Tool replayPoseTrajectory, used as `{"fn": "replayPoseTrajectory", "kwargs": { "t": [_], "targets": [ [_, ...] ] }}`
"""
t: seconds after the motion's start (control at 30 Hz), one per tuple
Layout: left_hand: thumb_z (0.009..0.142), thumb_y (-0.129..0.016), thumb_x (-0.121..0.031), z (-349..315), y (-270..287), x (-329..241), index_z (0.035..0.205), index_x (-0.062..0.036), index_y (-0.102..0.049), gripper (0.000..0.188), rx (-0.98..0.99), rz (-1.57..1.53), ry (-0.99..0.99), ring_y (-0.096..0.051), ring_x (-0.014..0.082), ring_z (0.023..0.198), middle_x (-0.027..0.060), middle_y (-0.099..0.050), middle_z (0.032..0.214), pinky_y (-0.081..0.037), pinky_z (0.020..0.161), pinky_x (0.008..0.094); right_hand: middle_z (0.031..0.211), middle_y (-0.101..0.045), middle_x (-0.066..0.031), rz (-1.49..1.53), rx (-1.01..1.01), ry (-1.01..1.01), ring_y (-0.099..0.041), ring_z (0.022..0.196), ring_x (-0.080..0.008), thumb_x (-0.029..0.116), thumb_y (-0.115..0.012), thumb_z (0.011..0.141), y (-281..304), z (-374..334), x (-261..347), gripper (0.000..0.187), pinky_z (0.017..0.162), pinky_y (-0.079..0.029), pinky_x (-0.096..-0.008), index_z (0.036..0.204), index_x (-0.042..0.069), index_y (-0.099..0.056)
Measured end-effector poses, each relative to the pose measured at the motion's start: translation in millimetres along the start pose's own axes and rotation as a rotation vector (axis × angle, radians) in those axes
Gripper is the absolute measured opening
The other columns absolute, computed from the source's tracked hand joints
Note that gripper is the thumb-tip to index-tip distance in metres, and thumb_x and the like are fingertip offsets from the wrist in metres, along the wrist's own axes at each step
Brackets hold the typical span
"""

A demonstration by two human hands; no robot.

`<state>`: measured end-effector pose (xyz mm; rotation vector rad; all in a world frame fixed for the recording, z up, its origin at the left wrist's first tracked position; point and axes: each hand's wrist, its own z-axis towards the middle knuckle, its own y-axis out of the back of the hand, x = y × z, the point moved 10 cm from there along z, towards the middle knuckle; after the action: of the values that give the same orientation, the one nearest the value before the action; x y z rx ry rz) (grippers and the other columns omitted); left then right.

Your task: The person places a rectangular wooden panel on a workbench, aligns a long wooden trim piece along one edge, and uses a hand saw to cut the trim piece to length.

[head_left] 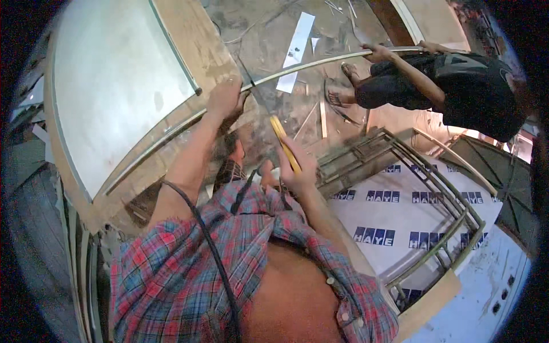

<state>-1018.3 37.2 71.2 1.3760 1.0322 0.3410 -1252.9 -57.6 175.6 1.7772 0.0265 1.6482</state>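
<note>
My left hand (pixel 226 98) is closed around a long, thin pale strip (pixel 309 66), which curves across the view from the lower left to the upper right. In my right hand (pixel 298 168) is a yellow-handled bladed tool (pixel 279 130). Its narrow grey blade is blurred and points up toward the strip, close by my left hand; whether it touches cannot be told. At the strip's far right part, a person in dark clothes (pixel 452 91) grips it with both hands.
A large white panel (pixel 114 91) with a wooden border lies at the left. To the right, a curved metal frame (pixel 454 231) rests on a printed white sheet (pixel 374 214). A white strip (pixel 297 51) and scraps litter the floor. A dark cord (pixel 211 246) hangs over me.
</note>
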Motion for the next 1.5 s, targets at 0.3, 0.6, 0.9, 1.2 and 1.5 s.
{"fn": "replayPoseTrajectory", "kwargs": {
  "t": [0.3, 0.6, 0.9, 1.2, 1.5],
  "targets": [
    [0.087, -0.062, -0.031, 4, -13, -11, 0.102, -0.003, -0.051, 0.033, -0.063, 0.018, -0.133, -0.057, 0.0383, 0.096, 0.0185, -0.058, 0.1, -0.048, 0.078, 0.0488, 0.102, -0.069, -0.021, 0.103, -0.017, 0.01, -0.07, 0.091, -0.0257, 0.001, -0.067, 0.083, -25, 80, 1, 0.032, 0.078, -0.053, -0.029, 0.114, -0.001, -0.065],
    [0.089, -0.06, -0.031, -2, -14, 18, 0.101, -0.002, -0.052, 0.032, -0.048, 0.067, -0.101, -0.057, 0.0389, 0.094, 0.0197, -0.058, 0.095, -0.047, 0.079, 0.0478, 0.102, -0.069, -0.0219, 0.259, -0.044, 0.044, -0.071, 0.091, -0.0253, 0.001, -0.067, 0.082, 33, -28, 19, 0.035, 0.075, -0.055, -0.0304, 0.117, 0.002, -0.065],
    [0.087, -0.063, -0.029, -6, -5, 22, 0.097, -0.0024, -0.05, 0.031, -0.103, 0.061, -0.105, -0.057, 0.0413, 0.088, 0.0225, -0.058, 0.09, -0.047, 0.072, 0.0501, 0.089, -0.07, -0.0199, -0.079, 0.107, 0.045, -0.069, 0.079, -0.0227, 0.002, -0.064, 0.085, -16, -32, -32, 0.031, 0.072, -0.053, -0.0272, 0.116, 0.0, -0.063],
    [0.087, -0.063, -0.028, 11, -27, 0, 0.098, -0.0012, -0.049, 0.033, -0.019, 0.055, -0.14, -0.056, 0.0422, 0.087, 0.0242, -0.056, 0.088, -0.046, 0.072, 0.0505, 0.089, -0.069, -0.0195, 0.191, -0.071, 0.027, -0.069, 0.075, -0.0174, 0.003, -0.063, 0.083, -21, 39, -35, 0.029, 0.072, -0.054, -0.0292, 0.113, 0.001, -0.065],
    [0.087, -0.063, -0.026, 1, -7, 6, 0.094, -0.0015, -0.047, 0.03, -0.116, -0.003, -0.133, -0.054, 0.043, 0.084, 0.0225, -0.054, 0.086, -0.044, 0.07, 0.0495, 0.089, -0.068, -0.0182, 0.091, -0.009, 0.034, -0.068, 0.073, -0.0335, 0.012, -0.066, 0.082, -18, 15, -38, 0.032, 0.067, -0.055, -0.0378, 0.113, 0.002, -0.065]
  ]
}}
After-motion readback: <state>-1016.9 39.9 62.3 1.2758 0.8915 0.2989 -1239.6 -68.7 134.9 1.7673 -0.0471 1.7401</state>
